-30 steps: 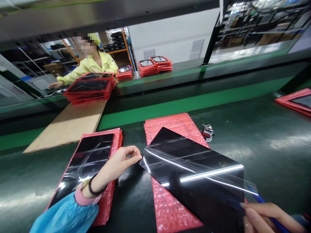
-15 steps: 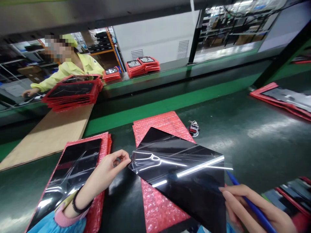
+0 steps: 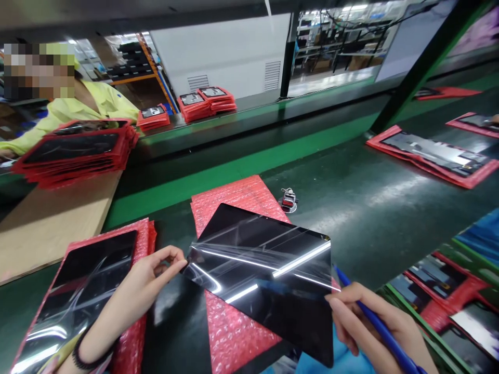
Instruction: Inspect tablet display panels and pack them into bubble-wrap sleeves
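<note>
A glossy black screen panel [image 3: 253, 317] is held tilted above a red bubble-wrap bag [image 3: 237, 195]. Clear film lies over the panel, with creases and bright reflections; its edge sticks out slightly past the right side. My left hand [image 3: 152, 278] is closed in a pinch at the panel's left corner; whether the film alone is between the fingertips is hard to see. With thumb and fingers, my right hand [image 3: 374, 322] grips the panel's right edge. A blue pen [image 3: 378, 330] is tucked in that same hand.
Another film-covered black panel [image 3: 89, 280] lies on red bubble wrap at left. A wooden board [image 3: 74, 218] and a stack of red-wrapped panels [image 3: 78, 150] are behind it, near a co-worker [image 3: 97, 101]. A small metal item [image 3: 289, 200] sits beyond the bag. Green racks [image 3: 440, 337] stand at right.
The view has swung right, so the scene sits further left. Both hands still hold the panel, and the creases in the film near its left corner have straightened.
</note>
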`<state>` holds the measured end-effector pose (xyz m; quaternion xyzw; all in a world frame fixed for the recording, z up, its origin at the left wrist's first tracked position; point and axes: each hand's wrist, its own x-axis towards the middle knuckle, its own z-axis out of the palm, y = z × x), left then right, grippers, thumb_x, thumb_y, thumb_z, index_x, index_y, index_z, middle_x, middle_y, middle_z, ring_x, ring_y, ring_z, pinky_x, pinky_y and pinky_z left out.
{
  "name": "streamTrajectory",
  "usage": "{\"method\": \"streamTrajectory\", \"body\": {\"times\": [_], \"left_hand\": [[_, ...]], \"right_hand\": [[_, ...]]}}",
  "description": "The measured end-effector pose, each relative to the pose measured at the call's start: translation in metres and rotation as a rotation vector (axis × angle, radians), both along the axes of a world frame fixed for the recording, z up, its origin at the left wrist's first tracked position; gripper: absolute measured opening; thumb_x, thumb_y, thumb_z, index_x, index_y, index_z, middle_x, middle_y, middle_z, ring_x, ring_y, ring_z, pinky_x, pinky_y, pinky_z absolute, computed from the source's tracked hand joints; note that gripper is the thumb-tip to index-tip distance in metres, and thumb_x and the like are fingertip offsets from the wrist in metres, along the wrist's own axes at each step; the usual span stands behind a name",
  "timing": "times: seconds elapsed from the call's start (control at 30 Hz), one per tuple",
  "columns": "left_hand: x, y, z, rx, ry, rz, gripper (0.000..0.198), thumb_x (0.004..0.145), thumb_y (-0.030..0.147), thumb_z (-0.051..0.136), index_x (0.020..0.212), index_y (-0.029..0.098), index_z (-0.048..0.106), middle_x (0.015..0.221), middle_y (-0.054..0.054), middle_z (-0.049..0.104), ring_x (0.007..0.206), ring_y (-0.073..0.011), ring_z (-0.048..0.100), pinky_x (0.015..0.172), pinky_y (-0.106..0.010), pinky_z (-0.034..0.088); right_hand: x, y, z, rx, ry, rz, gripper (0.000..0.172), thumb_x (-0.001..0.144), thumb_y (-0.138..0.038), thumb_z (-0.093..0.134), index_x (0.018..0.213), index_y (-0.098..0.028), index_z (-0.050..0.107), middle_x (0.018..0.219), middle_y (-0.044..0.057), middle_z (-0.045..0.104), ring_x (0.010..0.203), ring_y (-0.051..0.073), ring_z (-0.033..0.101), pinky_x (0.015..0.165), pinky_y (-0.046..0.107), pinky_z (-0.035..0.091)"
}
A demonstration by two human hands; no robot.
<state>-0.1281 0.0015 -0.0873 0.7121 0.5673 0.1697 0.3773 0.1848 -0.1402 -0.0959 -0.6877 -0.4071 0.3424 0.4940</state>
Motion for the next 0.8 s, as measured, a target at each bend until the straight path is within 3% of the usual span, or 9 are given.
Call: {"method": "streamTrajectory", "body": {"times": [0.17,0.53,0.8], "left_hand": [[0.000,0.001,0.001,-0.021,0.001,0.014,0.031,0.080,0.052,0.057,0.077,0.021,0.058,0.074,0.002,0.055,0.069,-0.0155,0.053,0.065,-0.023,0.040],[0.006,0.005,0.011,-0.133,0.052,0.079,0.042,0.071,0.061,0.058,0.076,0.019,0.060,0.072,0.002,0.057,0.071,-0.0168,0.052,0.066,-0.022,0.041],[-0.015,0.009,-0.014,-0.077,0.037,0.114,0.050,0.065,0.071,0.059,0.079,0.023,0.065,0.076,0.002,0.063,0.080,-0.0193,0.057,0.074,-0.023,0.046]], "right_hand": [[0.005,0.001,-0.003,0.011,0.004,0.089,0.030,0.083,-0.042,0.060,0.060,-0.023,0.057,0.040,-0.005,0.054,0.035,0.010,0.048,0.038,0.019,0.037],[0.007,0.002,-0.002,-0.046,0.055,0.094,0.025,0.081,-0.038,0.060,0.063,-0.022,0.060,0.038,-0.006,0.052,0.034,0.009,0.045,0.039,0.018,0.038],[0.009,0.001,-0.003,-0.094,0.072,0.110,0.025,0.082,-0.038,0.059,0.066,-0.019,0.061,0.041,-0.005,0.053,0.036,0.008,0.047,0.040,0.018,0.037]]}}
